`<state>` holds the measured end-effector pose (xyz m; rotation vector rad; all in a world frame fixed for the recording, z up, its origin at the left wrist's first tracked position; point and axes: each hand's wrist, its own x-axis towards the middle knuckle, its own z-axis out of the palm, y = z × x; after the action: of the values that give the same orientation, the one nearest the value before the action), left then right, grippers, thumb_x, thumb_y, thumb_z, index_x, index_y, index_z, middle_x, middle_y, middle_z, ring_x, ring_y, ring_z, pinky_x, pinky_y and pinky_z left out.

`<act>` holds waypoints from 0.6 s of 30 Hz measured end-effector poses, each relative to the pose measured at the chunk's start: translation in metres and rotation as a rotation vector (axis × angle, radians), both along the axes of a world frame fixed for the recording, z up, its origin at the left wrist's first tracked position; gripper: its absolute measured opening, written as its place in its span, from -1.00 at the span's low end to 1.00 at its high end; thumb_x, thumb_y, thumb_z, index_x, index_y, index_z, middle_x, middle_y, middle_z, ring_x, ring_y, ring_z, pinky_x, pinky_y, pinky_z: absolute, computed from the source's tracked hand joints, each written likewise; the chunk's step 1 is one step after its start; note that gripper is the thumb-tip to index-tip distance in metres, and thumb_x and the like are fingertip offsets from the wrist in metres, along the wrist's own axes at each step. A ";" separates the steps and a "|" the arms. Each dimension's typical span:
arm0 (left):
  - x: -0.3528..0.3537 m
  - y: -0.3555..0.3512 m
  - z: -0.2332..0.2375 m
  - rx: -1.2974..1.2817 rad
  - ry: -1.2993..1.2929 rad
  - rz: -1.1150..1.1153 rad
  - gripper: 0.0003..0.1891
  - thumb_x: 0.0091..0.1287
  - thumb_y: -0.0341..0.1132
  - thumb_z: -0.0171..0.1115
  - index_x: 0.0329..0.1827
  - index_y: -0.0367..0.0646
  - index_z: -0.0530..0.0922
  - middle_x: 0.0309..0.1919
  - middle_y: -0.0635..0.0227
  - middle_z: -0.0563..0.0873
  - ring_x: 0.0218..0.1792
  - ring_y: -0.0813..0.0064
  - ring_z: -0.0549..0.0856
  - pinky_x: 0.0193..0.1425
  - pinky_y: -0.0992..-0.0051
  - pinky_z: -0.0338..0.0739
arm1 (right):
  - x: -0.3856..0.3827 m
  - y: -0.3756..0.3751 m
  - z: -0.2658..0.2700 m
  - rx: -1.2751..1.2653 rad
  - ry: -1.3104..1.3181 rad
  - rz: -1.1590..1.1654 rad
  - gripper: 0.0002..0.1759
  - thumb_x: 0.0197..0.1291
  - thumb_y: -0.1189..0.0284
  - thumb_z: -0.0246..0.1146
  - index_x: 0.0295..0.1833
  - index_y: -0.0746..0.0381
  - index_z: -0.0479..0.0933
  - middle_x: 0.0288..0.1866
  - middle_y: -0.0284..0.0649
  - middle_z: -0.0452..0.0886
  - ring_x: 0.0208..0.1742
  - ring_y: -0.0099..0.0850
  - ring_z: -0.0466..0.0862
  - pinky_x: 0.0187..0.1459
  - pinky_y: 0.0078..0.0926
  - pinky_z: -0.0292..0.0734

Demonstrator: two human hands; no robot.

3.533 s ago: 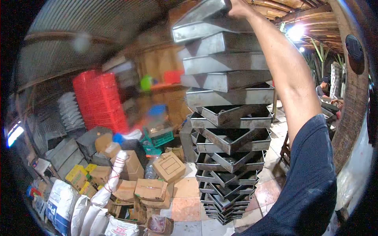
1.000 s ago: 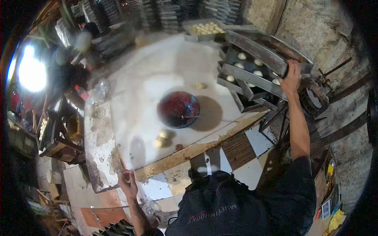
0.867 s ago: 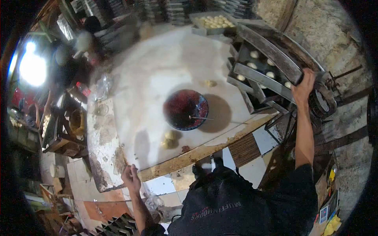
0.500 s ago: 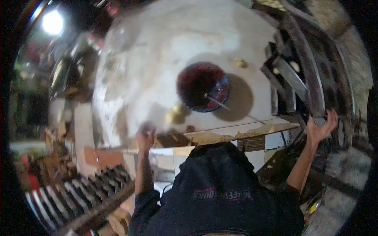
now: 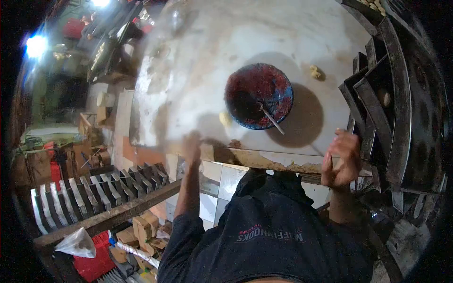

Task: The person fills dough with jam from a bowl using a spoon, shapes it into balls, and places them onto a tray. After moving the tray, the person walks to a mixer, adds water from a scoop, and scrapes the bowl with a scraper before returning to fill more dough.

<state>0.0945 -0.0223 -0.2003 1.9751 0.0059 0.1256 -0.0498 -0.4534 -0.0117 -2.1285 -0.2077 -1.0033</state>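
Observation:
A blue bowl (image 5: 259, 96) of dark red filling stands on the pale tabletop, with a spoon (image 5: 272, 119) leaning over its near rim. Just left of the bowl lies a yellowish dough piece (image 5: 225, 119), and a second dough lump (image 5: 315, 72) lies to its right. My left hand (image 5: 191, 147) is blurred over the table's front edge, its fingers smeared by motion. On the right, my right hand (image 5: 341, 160) is raised near the edge, fingers curved and apart from the thumb, with nothing seen between them.
Dark metal trays and narrow moulds (image 5: 377, 94) crowd the table's right side. At lower left, a row of metal moulds (image 5: 101, 188) sits by a wooden beam (image 5: 108, 212). Below are a plastic bag (image 5: 78, 244) and wooden blocks (image 5: 144, 226).
My right hand has moved left, away from the metal trays. The view has shifted, and the dough piece beside the bowl appears smaller and sharper.

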 end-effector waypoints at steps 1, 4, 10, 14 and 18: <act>-0.008 0.017 -0.004 0.103 0.044 0.065 -0.60 0.29 -0.28 0.33 0.06 -0.26 0.37 -0.14 0.14 0.63 -0.21 0.40 0.68 -0.16 0.42 0.65 | 0.002 0.003 -0.002 0.002 -0.002 0.003 -0.91 0.14 0.49 0.14 -0.27 0.26 0.50 -0.31 -0.17 0.53 -0.24 -0.24 0.56 0.02 -0.11 0.54; -0.034 -0.029 0.072 0.117 -0.070 0.127 -0.45 0.29 -0.41 0.30 0.27 -0.19 0.23 -0.14 0.15 0.64 -0.16 0.41 0.67 -0.11 0.50 0.61 | 0.004 0.029 -0.010 0.232 0.302 0.196 -0.83 0.19 0.47 0.19 -0.20 0.34 0.59 -0.34 -0.15 0.60 -0.28 -0.30 0.61 -0.08 -0.34 0.53; -0.110 -0.117 0.155 0.153 -0.295 -0.404 -0.41 -0.07 -0.59 0.40 0.14 -0.15 0.53 0.30 0.03 0.34 -0.02 0.22 0.62 0.05 0.32 0.56 | 0.010 0.144 -0.039 0.570 0.690 0.619 -0.68 0.30 0.33 0.24 -0.01 0.39 0.58 -0.25 -0.09 0.67 -0.27 -0.52 0.68 -0.20 -0.53 0.59; -0.155 -0.071 0.207 -0.206 -0.233 -0.359 -0.10 0.04 -0.45 0.46 0.48 -0.21 0.18 0.26 0.11 0.36 0.11 0.28 0.54 0.17 0.28 0.53 | -0.006 0.199 0.000 0.578 0.509 0.550 -0.56 0.22 0.47 0.33 0.18 0.41 0.49 -0.03 -0.14 0.64 0.00 -0.49 0.62 -0.05 -0.56 0.59; -0.183 0.005 0.193 -0.458 0.043 -0.257 -0.40 0.29 -0.33 0.34 0.34 -0.38 0.35 0.00 0.29 0.49 0.08 0.46 0.54 0.13 0.48 0.49 | -0.035 0.275 0.020 0.172 0.135 0.680 -0.51 0.09 0.36 0.42 0.13 0.28 0.53 0.03 -0.05 0.64 0.11 -0.23 0.63 0.04 -0.30 0.55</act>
<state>-0.0887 -0.0173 -0.0077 1.5050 -0.1757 -0.0808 -0.0843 -0.1782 0.0086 -1.7613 -0.6958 -0.4558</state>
